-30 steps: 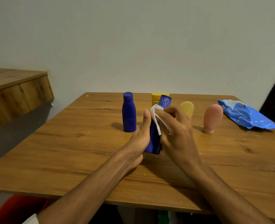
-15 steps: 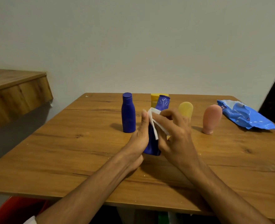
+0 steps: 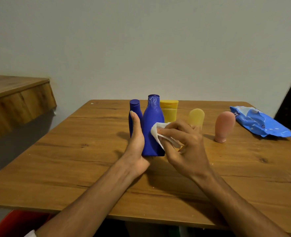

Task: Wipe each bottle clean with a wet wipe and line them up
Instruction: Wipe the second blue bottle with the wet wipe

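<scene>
The left hand [image 3: 136,142] gripped the big blue bottle [image 3: 153,124] upright between both hands; the right hand [image 3: 184,146] pinched the wipe [image 3: 156,132] against its front. A small blue bottle [image 3: 134,106] stood just behind the left thumb. Risk: hard rubbing could twist the held bottle loose or knock that neighbour over.

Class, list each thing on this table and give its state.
Large blue plastic bottle: upright, held by left hand.
Small blue plastic bottle: standing, capped.
Yellow plastic bottle: standing.
Pale yellow tube: standing.
Pink tube: standing cap-down.
White wet wipe: pinched by right hand, pressed on large bottle.
Blue wipes pack: lying flat.
</scene>
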Available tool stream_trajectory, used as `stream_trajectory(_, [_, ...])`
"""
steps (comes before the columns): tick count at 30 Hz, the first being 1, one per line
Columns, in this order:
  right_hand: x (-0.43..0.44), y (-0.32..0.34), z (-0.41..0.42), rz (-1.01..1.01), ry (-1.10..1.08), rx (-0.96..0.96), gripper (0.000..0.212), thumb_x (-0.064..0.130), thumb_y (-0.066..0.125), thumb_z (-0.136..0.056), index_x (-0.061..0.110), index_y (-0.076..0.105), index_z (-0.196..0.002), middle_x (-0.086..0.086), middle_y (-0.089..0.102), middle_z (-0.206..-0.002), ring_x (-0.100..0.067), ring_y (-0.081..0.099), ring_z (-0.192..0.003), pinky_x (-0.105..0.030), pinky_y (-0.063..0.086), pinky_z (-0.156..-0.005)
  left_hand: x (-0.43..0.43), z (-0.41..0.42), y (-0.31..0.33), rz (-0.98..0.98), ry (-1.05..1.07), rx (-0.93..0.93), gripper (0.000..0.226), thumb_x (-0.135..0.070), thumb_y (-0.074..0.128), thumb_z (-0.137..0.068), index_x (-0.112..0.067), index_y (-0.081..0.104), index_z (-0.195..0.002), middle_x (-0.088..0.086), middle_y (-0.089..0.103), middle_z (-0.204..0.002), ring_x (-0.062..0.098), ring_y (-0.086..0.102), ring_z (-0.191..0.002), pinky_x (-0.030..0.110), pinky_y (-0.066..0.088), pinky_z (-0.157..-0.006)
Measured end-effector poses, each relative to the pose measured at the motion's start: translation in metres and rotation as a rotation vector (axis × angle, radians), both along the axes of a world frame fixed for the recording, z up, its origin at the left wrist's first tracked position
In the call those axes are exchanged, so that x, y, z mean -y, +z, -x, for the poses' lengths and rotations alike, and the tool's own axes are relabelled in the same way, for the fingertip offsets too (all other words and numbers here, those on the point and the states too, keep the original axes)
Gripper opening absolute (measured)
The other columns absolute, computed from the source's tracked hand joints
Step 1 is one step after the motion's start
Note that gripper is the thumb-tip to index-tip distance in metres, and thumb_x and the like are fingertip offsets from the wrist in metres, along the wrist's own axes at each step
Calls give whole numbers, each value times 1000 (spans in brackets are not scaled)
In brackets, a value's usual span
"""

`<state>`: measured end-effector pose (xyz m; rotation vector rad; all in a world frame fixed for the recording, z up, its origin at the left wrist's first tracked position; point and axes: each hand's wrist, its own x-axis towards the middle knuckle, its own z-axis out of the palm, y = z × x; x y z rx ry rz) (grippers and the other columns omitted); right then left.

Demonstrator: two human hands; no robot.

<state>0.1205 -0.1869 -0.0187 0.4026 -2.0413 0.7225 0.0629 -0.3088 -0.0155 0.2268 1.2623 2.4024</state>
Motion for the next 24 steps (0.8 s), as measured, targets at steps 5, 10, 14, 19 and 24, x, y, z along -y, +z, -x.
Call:
stream_trajectory(5, [1, 2, -2, -54, -21, -45, 15, 24, 63, -80, 19, 75, -87, 5, 63, -86, -9, 59, -95, -36, 31, -78, 0, 1, 0, -6, -2, 14, 83, -81, 33, -81, -13, 74, -101, 8, 74, -91, 23, 71, -81, 40, 56, -76])
stream_trajectory(10, [4, -1, -3, -137, -41, -94, 15, 22, 61, -80, 17, 73, -87, 3, 62, -85, -9, 54, -89, -34, 29, -77, 3, 3, 2, -17, -47, -8, 84, -81, 28, -83, -14, 79, -89, 7, 75, -94, 22, 71, -82, 44, 54, -86])
stream_trajectory(14, [0, -2, 1, -100, -84, -64, 25, 25, 56, -85, 15, 71, -103, -2, 65, -98, -15, 57, -91, -31, 32, -76, 0, 0, -1, 50, 36, -43, 80, -78, 40, -81, -12, 66, -117, 13, 71, -105, 29, 68, -96, 46, 54, -88])
stream_trajectory(19, [-2, 0, 1, -65, -104, -81, 33, 26, 52, -87, 7, 69, -107, -9, 64, -100, -25, 59, -87, -37, 48, -65, -5, 0, -1, 97, 90, -71, 96, -85, 59, -59, -16, 60, -126, 19, 67, -121, 38, 64, -112, 61, 47, -99])
stream_trajectory(24, [-2, 1, 1, 0, -89, -103, 30, 25, 53, -88, 8, 67, -108, -9, 63, -100, -23, 59, -89, -41, 51, -66, -4, 5, -5, 145, 69, -102, 105, -90, 60, -51, -18, 60, -127, 18, 68, -120, 38, 65, -110, 61, 49, -95])
